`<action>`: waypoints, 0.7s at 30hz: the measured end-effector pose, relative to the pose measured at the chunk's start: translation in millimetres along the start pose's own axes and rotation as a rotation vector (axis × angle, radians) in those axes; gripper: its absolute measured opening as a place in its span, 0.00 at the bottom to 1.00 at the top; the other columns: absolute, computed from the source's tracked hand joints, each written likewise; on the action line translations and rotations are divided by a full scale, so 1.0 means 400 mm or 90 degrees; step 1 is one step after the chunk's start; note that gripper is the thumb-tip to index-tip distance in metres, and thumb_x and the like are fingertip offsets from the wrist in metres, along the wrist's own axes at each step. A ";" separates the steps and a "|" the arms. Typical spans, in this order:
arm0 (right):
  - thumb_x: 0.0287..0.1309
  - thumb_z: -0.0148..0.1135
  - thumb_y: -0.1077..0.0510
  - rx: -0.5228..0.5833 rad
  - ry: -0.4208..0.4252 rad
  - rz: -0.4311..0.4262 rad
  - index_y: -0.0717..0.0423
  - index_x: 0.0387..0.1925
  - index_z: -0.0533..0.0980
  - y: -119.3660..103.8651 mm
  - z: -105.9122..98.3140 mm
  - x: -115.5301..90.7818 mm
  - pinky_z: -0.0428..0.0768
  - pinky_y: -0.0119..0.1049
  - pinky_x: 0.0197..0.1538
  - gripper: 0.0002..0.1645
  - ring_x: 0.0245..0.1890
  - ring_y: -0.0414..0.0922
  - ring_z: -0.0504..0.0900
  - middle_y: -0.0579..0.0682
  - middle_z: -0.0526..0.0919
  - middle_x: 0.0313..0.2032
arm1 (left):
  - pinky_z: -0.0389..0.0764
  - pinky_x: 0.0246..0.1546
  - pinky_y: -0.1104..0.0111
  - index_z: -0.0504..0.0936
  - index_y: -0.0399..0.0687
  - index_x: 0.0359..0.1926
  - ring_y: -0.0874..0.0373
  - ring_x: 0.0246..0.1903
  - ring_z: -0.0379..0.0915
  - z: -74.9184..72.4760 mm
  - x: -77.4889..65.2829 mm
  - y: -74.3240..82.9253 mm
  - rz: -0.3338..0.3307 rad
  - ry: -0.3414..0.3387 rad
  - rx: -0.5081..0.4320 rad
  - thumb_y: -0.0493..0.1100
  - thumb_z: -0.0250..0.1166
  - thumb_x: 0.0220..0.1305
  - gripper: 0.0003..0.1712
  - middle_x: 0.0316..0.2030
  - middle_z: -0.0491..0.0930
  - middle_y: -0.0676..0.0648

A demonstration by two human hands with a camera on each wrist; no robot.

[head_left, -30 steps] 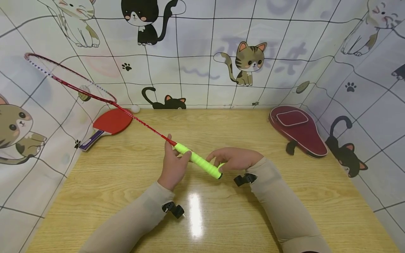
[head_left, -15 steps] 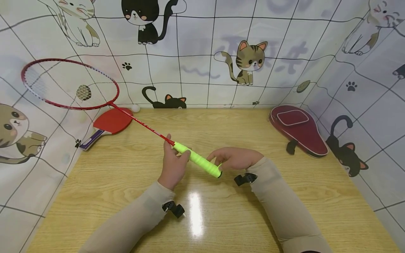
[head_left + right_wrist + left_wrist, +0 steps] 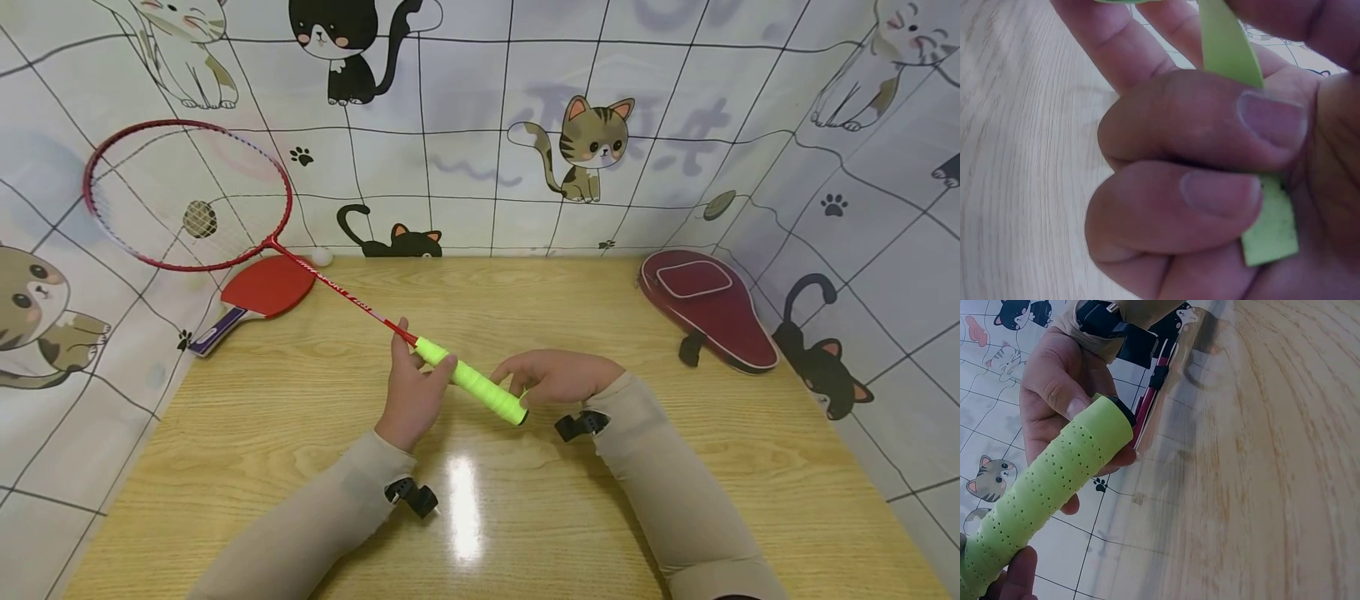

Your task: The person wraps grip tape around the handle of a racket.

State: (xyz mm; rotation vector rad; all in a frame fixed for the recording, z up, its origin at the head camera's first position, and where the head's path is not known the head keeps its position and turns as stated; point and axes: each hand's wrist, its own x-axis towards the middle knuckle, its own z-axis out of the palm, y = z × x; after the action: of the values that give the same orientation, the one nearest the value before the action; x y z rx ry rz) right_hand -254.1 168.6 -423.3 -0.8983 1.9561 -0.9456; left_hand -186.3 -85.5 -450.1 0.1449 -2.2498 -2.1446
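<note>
A red badminton racket [image 3: 348,297] slants across the head view, its strung head up at the left. My left hand [image 3: 411,400] holds it at the top of the neon green handle [image 3: 491,395], thumb lying on the wrap. Perforated overgrip tape [image 3: 1054,472] winds round the handle in overlapping turns, with the black butt end showing. At the butt end is my right hand [image 3: 561,377], its thumb on the tape's edge in the left wrist view. Close up in the right wrist view, its curled fingers grip the tape's loose tail [image 3: 1270,228] against the palm.
Behind the racket's shaft, a red table tennis bat [image 3: 270,287] lies at the back left of the wooden table [image 3: 570,517], with a white ball [image 3: 322,257] beside it. A dark red bat case [image 3: 705,308] lies at the back right. Cat-print walls enclose the table.
The racket has rolled in my left hand: its head went from nearly edge-on to showing its face, then shifted slightly right. Both hands stay in nearly the same place.
</note>
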 end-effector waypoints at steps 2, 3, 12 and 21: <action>0.64 0.60 0.66 0.006 0.002 0.006 0.47 0.69 0.74 -0.001 0.000 -0.001 0.77 0.46 0.59 0.32 0.53 0.48 0.82 0.50 0.87 0.49 | 0.83 0.51 0.58 0.35 0.59 0.85 0.42 0.46 0.85 0.001 -0.001 0.003 0.003 0.004 0.001 0.40 0.65 0.73 0.56 0.61 0.75 0.31; 0.64 0.59 0.66 0.008 0.002 0.010 0.48 0.69 0.74 -0.001 0.000 -0.001 0.77 0.46 0.59 0.32 0.54 0.48 0.82 0.50 0.87 0.49 | 0.83 0.51 0.59 0.35 0.59 0.85 0.42 0.47 0.85 0.002 -0.001 0.004 0.003 0.005 0.001 0.39 0.65 0.73 0.56 0.61 0.75 0.31; 0.64 0.63 0.65 0.001 0.000 0.000 0.48 0.67 0.75 0.005 0.000 0.004 0.79 0.44 0.56 0.30 0.51 0.48 0.83 0.50 0.87 0.48 | 0.83 0.50 0.60 0.34 0.60 0.85 0.43 0.46 0.85 -0.002 0.000 0.003 -0.007 0.003 0.001 0.42 0.66 0.74 0.57 0.61 0.76 0.32; 0.63 0.60 0.66 0.005 -0.002 0.010 0.47 0.68 0.74 0.002 0.000 -0.002 0.78 0.46 0.58 0.32 0.53 0.48 0.83 0.50 0.86 0.51 | 0.83 0.49 0.61 0.34 0.61 0.85 0.43 0.48 0.84 -0.002 0.000 0.002 -0.014 0.000 0.007 0.41 0.66 0.73 0.57 0.63 0.75 0.32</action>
State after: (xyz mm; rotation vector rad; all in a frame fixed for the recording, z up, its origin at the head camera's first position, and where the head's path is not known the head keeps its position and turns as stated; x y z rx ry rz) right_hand -254.0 169.6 -423.6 -0.8786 1.9533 -0.9425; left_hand -186.4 -86.2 -449.5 0.1721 -2.2716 -2.1425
